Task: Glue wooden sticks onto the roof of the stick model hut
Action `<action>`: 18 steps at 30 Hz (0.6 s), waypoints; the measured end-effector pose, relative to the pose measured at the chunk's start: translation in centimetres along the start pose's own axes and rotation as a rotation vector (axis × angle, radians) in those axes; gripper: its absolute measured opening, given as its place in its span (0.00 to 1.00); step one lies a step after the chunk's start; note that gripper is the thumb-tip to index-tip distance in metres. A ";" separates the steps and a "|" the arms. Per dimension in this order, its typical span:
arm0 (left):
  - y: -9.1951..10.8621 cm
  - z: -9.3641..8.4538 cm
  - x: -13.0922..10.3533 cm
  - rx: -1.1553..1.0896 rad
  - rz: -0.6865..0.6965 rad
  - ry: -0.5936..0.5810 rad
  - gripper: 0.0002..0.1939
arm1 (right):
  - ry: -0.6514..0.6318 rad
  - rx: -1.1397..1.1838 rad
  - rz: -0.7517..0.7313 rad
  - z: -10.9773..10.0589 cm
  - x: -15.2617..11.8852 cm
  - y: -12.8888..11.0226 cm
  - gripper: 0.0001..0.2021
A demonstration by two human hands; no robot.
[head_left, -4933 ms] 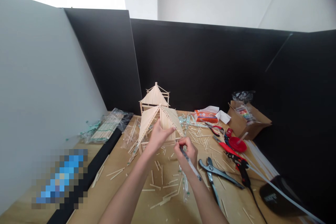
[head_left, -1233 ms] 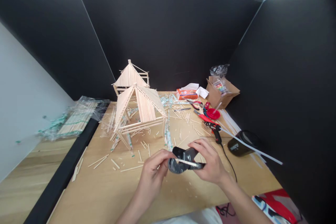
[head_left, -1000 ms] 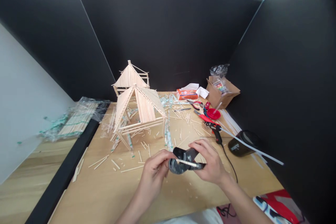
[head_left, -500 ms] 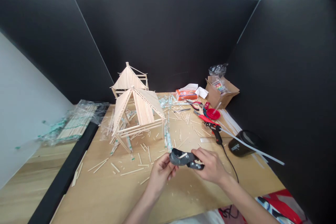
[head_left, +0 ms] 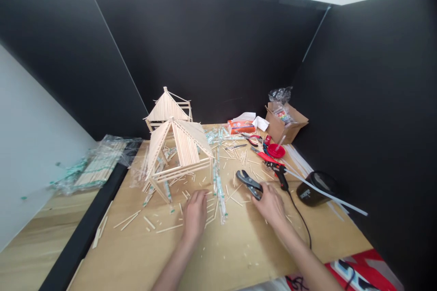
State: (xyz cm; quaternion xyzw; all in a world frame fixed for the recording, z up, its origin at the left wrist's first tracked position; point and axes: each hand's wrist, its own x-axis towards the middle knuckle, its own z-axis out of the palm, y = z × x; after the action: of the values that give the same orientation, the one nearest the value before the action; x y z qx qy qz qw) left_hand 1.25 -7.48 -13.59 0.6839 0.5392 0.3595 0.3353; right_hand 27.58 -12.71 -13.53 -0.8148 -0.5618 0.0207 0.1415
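Observation:
My right hand (head_left: 271,204) is closed around the handles of a dark grey hand cutter (head_left: 248,181), whose jaws point away to the upper left, low over the table. My left hand (head_left: 195,214) is down at the tabletop with its fingers curled together. A pale stick end shows at those fingertips, but whether they grip it I cannot tell. Short cut wooden sticks (head_left: 210,211) lie in a loose row just right of this hand. Behind it stands a small house model (head_left: 184,145) of wooden sticks with a pitched roof.
A second stick house (head_left: 167,108) stands farther back. Plastic-wrapped sticks (head_left: 220,191) lie between the hands. To the right are a glue gun (head_left: 282,176) with its cord, a red dish (head_left: 276,150), a black container (head_left: 316,187) and a cardboard box (head_left: 290,125).
My hands have moved apart. The right one has carried the cutter forward and away from the left, while my left hand has gone down left to the short sticks on the table.

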 end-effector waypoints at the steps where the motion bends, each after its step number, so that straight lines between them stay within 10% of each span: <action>1: -0.5 -0.2 0.4 0.049 0.025 0.011 0.13 | 0.025 -0.012 0.026 0.3 0.4 -0.1 0.17; 11: -4.9 0.0 3.7 0.334 0.162 0.043 0.20 | 0.199 -0.014 -0.010 1.8 3.2 -1.7 0.29; 18: -6.0 -4.6 -4.8 0.430 0.387 -0.119 0.19 | 0.197 0.169 -0.580 -0.8 -4.5 0.1 0.24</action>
State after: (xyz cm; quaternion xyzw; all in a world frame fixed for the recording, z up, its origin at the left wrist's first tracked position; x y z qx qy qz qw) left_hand -6.40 -10.66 -16.93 0.8491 0.4420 0.2537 0.1391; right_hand 26.16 -17.03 -13.30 -0.6040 -0.7507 -0.0529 0.2622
